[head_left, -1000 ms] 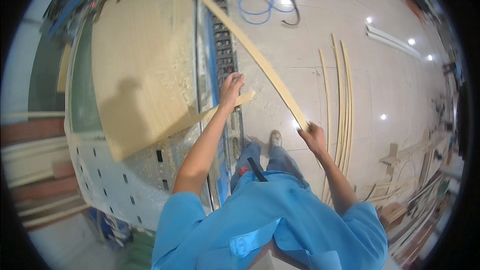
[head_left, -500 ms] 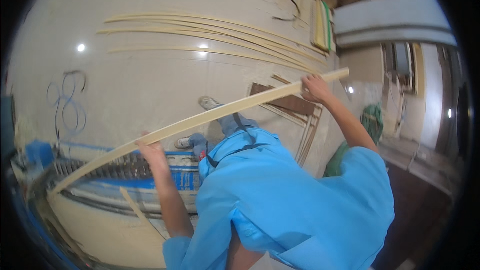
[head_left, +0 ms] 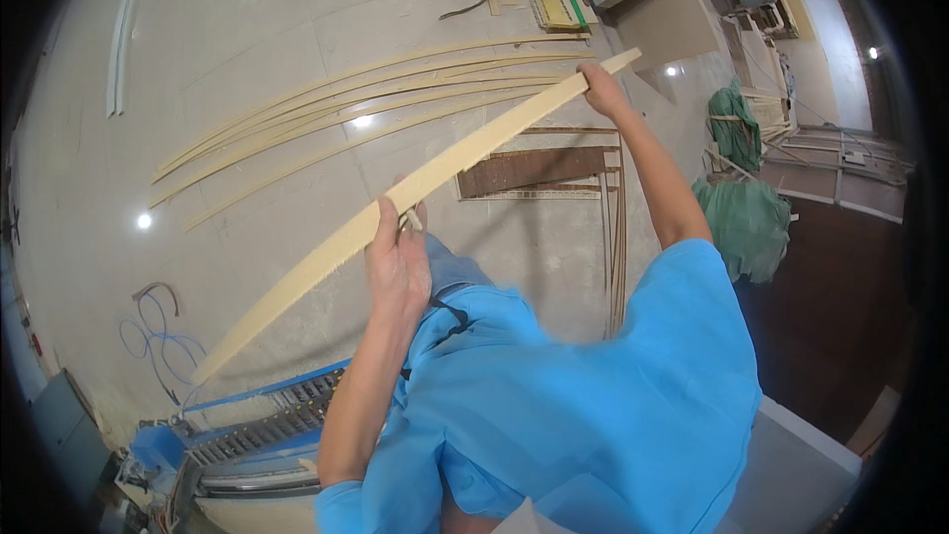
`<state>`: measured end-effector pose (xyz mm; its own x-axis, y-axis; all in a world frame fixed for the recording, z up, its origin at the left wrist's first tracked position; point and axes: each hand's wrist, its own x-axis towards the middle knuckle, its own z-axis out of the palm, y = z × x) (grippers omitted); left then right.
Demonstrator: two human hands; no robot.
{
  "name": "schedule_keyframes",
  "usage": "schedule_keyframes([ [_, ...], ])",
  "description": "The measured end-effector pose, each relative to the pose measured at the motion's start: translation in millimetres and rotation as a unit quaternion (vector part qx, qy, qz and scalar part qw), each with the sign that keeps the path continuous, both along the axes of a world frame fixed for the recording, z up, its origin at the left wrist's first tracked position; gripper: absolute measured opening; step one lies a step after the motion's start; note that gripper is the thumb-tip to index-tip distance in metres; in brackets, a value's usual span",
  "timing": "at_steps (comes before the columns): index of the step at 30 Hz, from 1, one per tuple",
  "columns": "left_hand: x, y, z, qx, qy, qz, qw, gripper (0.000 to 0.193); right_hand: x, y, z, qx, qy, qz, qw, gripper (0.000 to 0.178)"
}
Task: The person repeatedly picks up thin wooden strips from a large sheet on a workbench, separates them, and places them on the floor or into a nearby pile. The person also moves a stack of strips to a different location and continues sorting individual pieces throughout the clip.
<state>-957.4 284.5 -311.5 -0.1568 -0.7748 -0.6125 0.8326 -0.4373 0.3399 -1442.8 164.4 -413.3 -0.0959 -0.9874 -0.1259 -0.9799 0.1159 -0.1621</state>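
Head view: both the left hand (head_left: 397, 259) and right hand (head_left: 599, 89) clamp a long wood strip (head_left: 435, 176) whose free end, overhanging left above the floor strips (head_left: 326, 119), could sag, swing and snap.

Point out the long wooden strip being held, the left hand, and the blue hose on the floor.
long wooden strip (head_left: 474, 153): head view, bare middle stretch between the hands.
left hand (head_left: 397, 262): head view, back of the hand.
blue hose (head_left: 158, 336): head view, looped part on the floor.
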Motion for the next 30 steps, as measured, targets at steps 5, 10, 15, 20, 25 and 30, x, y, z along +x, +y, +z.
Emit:
schedule_keyframes([
  [5,-38,-71,-69,-0.007,-0.104,-0.239,0.966,0.055,-70,-52,-2,-0.078,0.200,-0.048,0.975,0.054],
  [10,14,-30,-146,-0.146,-0.424,-0.434,0.782,0.046,12,-47,-66,-0.174,0.021,0.031,0.984,0.063],
  [15,132,120,-169,0.119,-0.271,-0.318,0.901,0.049,234,90,-167,0.183,-0.141,0.000,0.973,0.057],
  [20,239,292,-167,0.256,-0.306,-0.119,0.909,0.053,454,205,-192,0.313,-0.181,0.315,0.877,0.035],
  [25,273,457,-149,0.295,-0.293,0.275,0.867,0.036,649,243,-170,0.317,-0.222,0.521,0.761,0.033],
  [30,253,573,-135,0.268,-0.252,0.530,0.764,0.033,835,319,-79,0.264,-0.171,0.661,0.682,0.042],
])
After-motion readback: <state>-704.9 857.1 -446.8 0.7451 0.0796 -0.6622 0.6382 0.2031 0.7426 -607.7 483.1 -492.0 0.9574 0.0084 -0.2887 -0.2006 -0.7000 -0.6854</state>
